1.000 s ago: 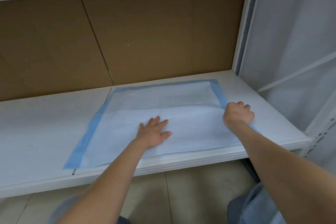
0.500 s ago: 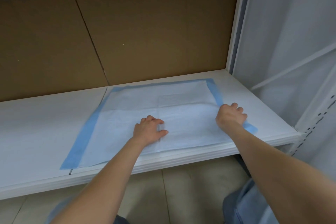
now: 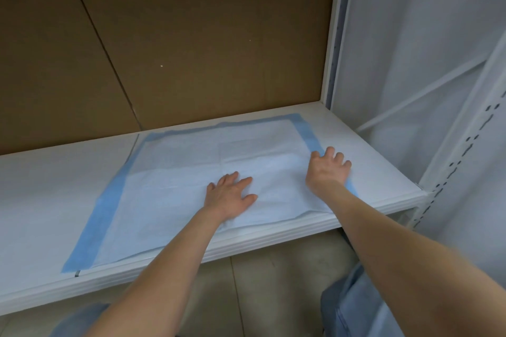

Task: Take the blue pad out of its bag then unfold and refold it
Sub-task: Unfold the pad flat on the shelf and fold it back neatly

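Both hands rest on the blue pad (image 3: 191, 172), spread flat on the shelf (image 3: 54, 186): left hand (image 3: 230, 195) splayed near its middle, right hand (image 3: 327, 168) loosely curled at the right border. Its long axis runs left-right, so that right edge looks nearest for folding.

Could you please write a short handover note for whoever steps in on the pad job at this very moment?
Left hand: open, palm flat on the middle of the blue pad, fingers spread.
Right hand: fingers curled loosely on the pad's right blue border; whether it grips the edge cannot be told.
Pad: spread flat on the white shelf, its near edge along the shelf's front edge. No bag in view.
Done: pad out of its bag and unfolded.
Left: refold it, probably starting from the right edge.
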`<act>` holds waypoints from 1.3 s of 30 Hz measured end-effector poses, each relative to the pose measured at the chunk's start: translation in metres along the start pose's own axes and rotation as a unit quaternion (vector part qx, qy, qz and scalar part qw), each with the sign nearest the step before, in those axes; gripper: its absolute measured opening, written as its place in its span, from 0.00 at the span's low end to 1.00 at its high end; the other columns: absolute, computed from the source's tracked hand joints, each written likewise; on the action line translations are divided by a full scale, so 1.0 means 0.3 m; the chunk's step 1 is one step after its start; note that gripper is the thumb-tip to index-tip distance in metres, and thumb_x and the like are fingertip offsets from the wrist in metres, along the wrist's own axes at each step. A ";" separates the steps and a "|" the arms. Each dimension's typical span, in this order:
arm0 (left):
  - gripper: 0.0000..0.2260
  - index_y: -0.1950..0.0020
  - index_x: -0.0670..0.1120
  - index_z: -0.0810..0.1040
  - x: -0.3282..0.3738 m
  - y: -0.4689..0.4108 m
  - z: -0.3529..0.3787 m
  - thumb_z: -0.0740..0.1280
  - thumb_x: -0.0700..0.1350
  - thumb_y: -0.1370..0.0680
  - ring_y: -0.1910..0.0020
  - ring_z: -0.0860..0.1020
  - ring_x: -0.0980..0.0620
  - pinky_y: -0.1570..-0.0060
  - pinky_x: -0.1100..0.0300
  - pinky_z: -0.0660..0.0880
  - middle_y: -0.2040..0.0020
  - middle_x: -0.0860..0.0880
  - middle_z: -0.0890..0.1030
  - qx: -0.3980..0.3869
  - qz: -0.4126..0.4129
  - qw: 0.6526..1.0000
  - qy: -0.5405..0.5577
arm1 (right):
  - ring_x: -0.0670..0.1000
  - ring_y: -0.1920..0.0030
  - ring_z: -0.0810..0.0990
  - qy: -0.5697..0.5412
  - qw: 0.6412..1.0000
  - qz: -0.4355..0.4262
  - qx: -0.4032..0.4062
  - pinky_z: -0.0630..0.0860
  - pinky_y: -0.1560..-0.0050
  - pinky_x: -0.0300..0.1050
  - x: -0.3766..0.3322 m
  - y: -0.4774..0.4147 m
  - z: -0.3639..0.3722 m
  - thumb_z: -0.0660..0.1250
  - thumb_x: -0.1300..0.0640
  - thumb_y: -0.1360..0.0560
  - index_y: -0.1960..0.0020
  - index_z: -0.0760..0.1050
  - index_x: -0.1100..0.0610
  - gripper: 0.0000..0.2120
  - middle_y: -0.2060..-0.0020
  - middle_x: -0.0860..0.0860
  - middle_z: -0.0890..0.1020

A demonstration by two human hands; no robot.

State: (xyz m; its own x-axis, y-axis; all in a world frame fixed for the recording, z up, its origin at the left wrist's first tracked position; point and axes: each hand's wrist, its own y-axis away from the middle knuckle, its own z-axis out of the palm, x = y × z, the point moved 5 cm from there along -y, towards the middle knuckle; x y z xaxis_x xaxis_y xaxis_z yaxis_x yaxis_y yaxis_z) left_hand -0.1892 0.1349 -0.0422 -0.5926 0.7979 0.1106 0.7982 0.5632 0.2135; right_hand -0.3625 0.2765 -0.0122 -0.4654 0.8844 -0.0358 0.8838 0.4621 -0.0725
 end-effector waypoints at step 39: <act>0.16 0.41 0.55 0.79 -0.149 0.115 -0.101 0.61 0.60 0.22 0.38 0.73 0.52 0.38 0.53 0.71 0.40 0.53 0.76 0.063 -0.001 0.983 0.174 | 0.52 0.34 0.70 -0.092 0.925 -0.252 -0.271 0.67 0.35 0.46 -0.172 0.057 -0.055 0.65 0.36 0.27 0.34 0.74 0.52 0.27 0.34 0.49 0.72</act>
State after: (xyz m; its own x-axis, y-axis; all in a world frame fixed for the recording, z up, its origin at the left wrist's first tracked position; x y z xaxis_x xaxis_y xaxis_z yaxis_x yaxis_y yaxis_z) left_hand -0.1384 0.1124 -0.0104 -0.5773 0.6882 0.4395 0.7917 0.6034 0.0950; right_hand -0.3226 0.2399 0.0047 -0.7806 0.5453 -0.3056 0.4241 0.8212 0.3818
